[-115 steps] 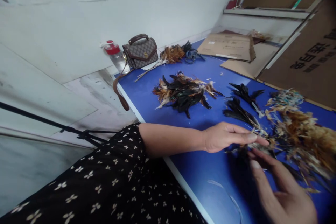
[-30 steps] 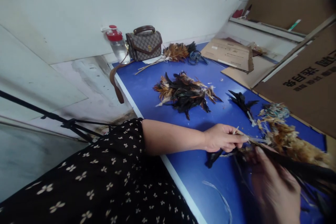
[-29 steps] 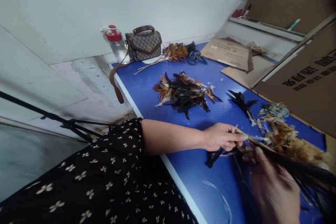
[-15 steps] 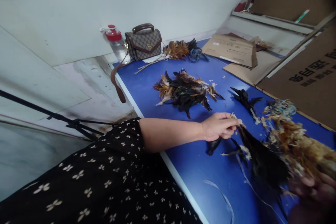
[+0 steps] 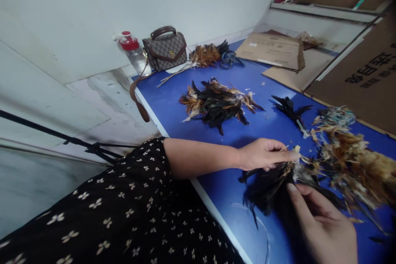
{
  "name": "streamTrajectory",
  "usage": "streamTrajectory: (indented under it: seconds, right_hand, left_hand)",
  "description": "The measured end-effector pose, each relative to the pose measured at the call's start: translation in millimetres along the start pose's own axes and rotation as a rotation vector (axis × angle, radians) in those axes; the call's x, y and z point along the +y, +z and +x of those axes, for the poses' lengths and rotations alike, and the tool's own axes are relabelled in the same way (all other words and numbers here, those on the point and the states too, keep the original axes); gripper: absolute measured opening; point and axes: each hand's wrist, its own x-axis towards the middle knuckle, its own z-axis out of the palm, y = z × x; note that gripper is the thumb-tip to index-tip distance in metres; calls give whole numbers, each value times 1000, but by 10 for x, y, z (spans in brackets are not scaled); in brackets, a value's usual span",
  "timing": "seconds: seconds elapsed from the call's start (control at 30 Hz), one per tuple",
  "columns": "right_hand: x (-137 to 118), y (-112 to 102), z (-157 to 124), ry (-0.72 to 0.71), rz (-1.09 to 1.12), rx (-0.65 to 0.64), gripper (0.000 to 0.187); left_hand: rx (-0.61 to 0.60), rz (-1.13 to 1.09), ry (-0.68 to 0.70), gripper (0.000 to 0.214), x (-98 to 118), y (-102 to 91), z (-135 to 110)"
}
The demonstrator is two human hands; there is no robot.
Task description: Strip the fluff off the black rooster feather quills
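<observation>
While the left hand (image 5: 262,154) pinches the quill end of a black feather bundle (image 5: 272,183) near the blue table's (image 5: 173,103) front edge, the right hand's (image 5: 324,225) fingers, loosely open, seemingly steady it; aligning quills likely comes next.

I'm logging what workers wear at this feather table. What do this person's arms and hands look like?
The left hand and right hand are bare, with no gloves, rings or watch visible. The left arm is bare below a short black sleeve printed with small white flowers. The right arm is out of view.
</observation>
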Motion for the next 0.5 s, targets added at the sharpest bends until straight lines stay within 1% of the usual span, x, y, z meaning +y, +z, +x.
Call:
streamTrajectory:
  seconds: [0.13, 0.2, 0.27, 0.33, 0.4, 0.47, 0.5]
  right_hand:
    - [36, 42, 28, 22, 35, 39, 68]
    - [67, 47, 33, 14, 55, 24, 66]
    - [80, 49, 23, 7, 75, -18, 65]
    - [86, 41, 0, 32, 93, -45, 66]
    - [99, 17, -27, 53, 86, 6, 66]
    - [114, -16, -42, 49, 80, 135, 62]
    - [115, -31, -44, 40, 85, 187, 61]
  left_hand:
    - [-37, -41, -47, 65, 20, 9, -32]
    - [-79, -33, -44, 62, 12, -2, -32]
    - [-116, 25, -22, 61, -14, -15, -19]
    - [-109, 76, 3, 58, -54, -25, 2]
    - [-72, 106, 15, 53, -99, -36, 25]
    - [-55, 149, 14, 50, -139, -48, 37]
    - [-70, 173, 14, 50, -153, -54, 36]
